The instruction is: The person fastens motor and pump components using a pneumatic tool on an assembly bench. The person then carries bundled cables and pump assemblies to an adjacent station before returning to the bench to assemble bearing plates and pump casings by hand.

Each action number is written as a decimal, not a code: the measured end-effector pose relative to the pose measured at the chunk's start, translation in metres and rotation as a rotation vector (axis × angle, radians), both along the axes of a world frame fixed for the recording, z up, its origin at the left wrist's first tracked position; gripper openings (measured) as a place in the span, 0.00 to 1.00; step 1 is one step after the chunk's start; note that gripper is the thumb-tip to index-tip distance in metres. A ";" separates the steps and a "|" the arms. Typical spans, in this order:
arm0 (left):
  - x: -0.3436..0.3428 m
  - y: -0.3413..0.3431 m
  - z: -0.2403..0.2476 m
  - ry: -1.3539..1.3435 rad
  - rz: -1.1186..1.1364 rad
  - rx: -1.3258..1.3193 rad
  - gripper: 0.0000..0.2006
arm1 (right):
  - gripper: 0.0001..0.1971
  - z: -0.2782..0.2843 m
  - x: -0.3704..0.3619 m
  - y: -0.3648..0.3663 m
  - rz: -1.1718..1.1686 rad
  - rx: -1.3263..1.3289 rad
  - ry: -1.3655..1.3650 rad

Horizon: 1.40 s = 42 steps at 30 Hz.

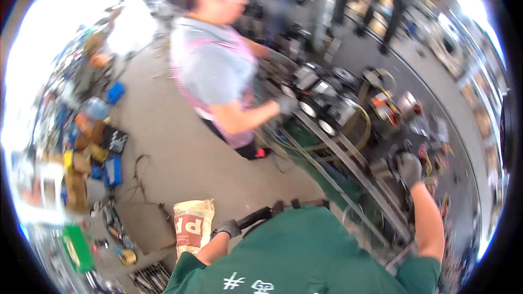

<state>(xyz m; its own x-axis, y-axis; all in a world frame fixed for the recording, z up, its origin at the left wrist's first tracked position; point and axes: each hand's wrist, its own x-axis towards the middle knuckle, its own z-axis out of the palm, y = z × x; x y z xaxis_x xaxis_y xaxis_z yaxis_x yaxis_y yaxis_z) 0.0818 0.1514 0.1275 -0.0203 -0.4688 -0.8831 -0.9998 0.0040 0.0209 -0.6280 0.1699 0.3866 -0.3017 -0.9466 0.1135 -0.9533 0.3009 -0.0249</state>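
Observation:
My left hand point(227, 228), in a grey glove, is closed at the near end of a long black bar point(256, 218) in front of my green shirt. Beside it stands a paper sack point(193, 222) with large red print. My right hand point(408, 170), also gloved, reaches to the right and is closed at a dark rounded part point(400, 149) among parts and wires; blur hides its exact kind. Further up the metal rails point(348, 169) sits a black and silver machine assembly point(327, 95) with white-rimmed wheels. A co-worker's gloved hand point(287, 104) is next to it.
The co-worker point(218, 71) stands ahead, left of the rails. Coiled copper-coloured parts point(407, 103) and loose wires lie on the dark bench point(436, 95) at right. At left are blue bins point(113, 170), boxes, a green case point(78, 247) and a cable point(140, 177) on the floor.

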 end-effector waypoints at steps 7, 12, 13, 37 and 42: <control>-0.025 0.002 0.042 0.131 0.352 -0.098 0.26 | 0.15 -0.059 -0.050 0.026 -0.006 -0.069 0.196; -0.041 0.026 0.043 0.084 0.472 -0.215 0.24 | 0.15 -0.048 -0.065 0.000 -0.009 0.170 0.047; -0.044 0.036 0.039 0.073 0.474 -0.203 0.23 | 0.15 -0.042 -0.066 -0.001 0.047 0.166 0.057; -0.128 0.218 0.070 0.140 1.312 -0.307 0.27 | 0.10 -0.053 -0.113 -0.024 -0.252 -0.039 -1.850; -0.111 0.213 0.058 0.358 1.530 -0.414 0.26 | 0.07 -0.027 -0.080 -0.039 0.175 -0.040 -1.196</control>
